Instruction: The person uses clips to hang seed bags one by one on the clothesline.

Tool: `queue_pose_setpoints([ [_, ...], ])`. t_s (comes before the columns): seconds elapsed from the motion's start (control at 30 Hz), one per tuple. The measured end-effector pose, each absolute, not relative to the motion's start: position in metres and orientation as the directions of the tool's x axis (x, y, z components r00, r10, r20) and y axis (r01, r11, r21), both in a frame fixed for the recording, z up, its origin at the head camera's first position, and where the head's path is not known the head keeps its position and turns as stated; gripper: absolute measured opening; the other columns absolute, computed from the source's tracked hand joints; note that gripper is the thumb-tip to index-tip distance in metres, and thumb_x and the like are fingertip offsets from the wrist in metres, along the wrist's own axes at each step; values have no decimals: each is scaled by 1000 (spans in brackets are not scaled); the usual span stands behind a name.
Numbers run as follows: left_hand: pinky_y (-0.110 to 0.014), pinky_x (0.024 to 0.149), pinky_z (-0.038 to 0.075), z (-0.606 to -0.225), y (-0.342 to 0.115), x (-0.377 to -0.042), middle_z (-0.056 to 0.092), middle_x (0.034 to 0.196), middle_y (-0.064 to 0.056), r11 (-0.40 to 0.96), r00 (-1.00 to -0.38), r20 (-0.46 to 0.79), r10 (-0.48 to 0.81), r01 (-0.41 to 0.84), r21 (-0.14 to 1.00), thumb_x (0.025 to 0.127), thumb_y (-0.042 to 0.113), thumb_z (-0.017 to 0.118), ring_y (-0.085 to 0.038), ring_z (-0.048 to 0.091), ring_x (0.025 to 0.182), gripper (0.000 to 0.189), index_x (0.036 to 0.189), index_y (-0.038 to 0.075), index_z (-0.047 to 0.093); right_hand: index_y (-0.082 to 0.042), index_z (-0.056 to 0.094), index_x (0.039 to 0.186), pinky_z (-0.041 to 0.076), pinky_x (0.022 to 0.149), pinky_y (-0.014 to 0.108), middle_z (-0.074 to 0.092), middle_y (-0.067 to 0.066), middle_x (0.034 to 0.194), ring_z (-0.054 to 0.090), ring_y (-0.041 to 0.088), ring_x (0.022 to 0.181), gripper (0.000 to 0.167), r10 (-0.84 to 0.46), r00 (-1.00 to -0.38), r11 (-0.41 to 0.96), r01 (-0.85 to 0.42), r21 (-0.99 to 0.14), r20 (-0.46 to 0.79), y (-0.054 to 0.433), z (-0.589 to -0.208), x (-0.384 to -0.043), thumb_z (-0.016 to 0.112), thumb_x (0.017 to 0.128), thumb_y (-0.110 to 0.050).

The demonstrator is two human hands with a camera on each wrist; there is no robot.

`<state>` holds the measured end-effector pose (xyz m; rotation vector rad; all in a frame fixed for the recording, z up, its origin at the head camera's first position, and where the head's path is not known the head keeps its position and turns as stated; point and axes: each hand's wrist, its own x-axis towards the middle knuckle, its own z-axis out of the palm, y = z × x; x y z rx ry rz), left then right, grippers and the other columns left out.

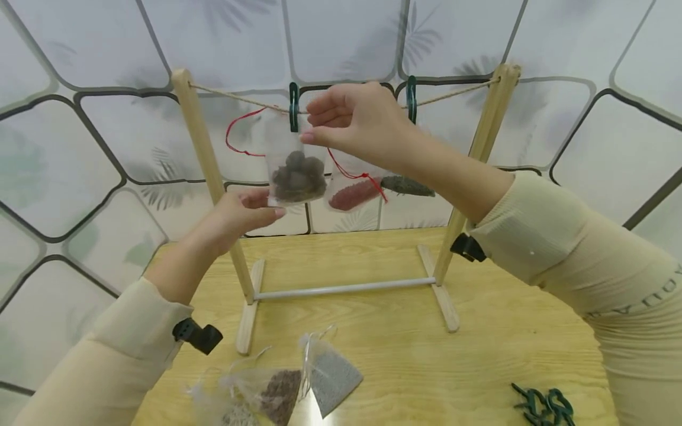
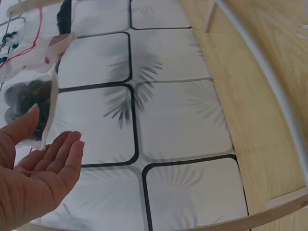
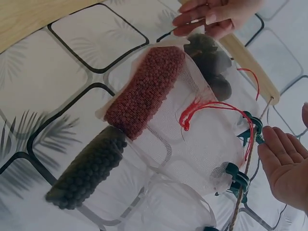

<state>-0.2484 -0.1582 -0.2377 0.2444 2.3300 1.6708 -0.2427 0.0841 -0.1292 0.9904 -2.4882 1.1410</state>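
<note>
A sheer mesh bag of dark round pieces [image 1: 298,177] hangs from a rope [image 1: 229,97] by a dark green clip [image 1: 293,106]. My left hand [image 1: 234,213] is at the bag's lower left side, palm up with fingers loosely extended. Beside the clip and above the bag is my right hand [image 1: 362,124], its thumb and fingers apart with nothing between them. A mesh bag of small red grains [image 3: 147,89] with a red drawstring hangs alongside. Past it is one of dark green beads [image 3: 89,168]. Another green clip [image 1: 411,99] sits farther right on the rope.
Two wooden posts [image 1: 199,136] hold the rope, joined low down by a white rod [image 1: 341,290]. Mesh bags with grey [image 1: 333,378] and brown [image 1: 282,393] contents lie at the table's front. Several loose green clips [image 1: 543,407] lie front right.
</note>
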Motion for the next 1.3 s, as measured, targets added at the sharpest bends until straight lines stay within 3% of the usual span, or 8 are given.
queue_pose_setpoints([
  [0.17,-28,96,47,-251,-152,-245,45,139,-25,318,-921,-211,326,-103,942,94,7,57,-9,60,108,62,145,-8,24,-2,63,113,51,85,22,69,6,107,66,11,96,37,-508,-738,434,-664,-608,443,92,-141,-234,74,83,-19],
  [0.27,-30,95,48,-260,-150,-241,47,136,-26,372,-904,-241,352,-101,923,94,10,59,-19,59,114,58,143,-7,32,-3,63,114,53,83,24,69,4,106,66,10,95,37,-523,-757,436,-633,-640,392,97,-148,-227,75,83,-19],
  [0.43,-32,96,48,-271,-151,-232,47,137,-26,387,-887,-268,376,-112,915,94,10,59,-31,51,123,55,140,-7,36,3,62,112,57,76,31,70,10,102,70,20,88,34,-561,-781,398,-544,-739,274,103,-162,-218,73,83,-12],
  [0.67,-30,94,49,-287,-159,-222,46,137,-26,263,-853,-322,411,-227,938,93,10,60,-23,58,115,56,140,-10,35,-4,69,104,55,78,27,72,3,98,69,11,88,31,-623,-762,550,-587,-594,176,110,-175,-213,76,81,-23],
  [0.87,-32,95,48,-316,-164,-210,62,121,-18,135,-784,-392,481,-375,917,94,6,57,-17,64,105,56,139,-15,31,-2,69,102,55,76,25,72,2,95,69,9,85,32,-677,-724,561,-621,-548,128,115,-193,-204,77,80,-24],
  [1.03,-33,94,49,-335,-172,-198,59,125,-21,165,-756,-437,487,-412,896,94,6,58,-21,63,109,57,138,-17,30,1,68,102,55,75,22,72,5,93,69,9,83,33,-734,-672,523,-651,-550,98,124,-218,-195,76,81,-23],
  [1.2,-33,93,50,-360,-183,-192,57,125,-23,158,-725,-470,503,-458,875,94,6,57,-25,61,111,61,138,-20,24,1,69,99,54,72,21,72,3,89,68,7,80,30,-705,-708,560,-533,-634,-27,141,-246,-185,75,81,-23],
  [1.3,-34,93,50,-372,-184,-188,55,126,-26,166,-709,-486,511,-474,865,94,7,57,-28,60,112,61,137,-22,24,1,69,97,55,70,23,72,3,84,67,8,77,28,-646,-746,593,-357,-722,-162,155,-262,-181,74,82,-22],
])
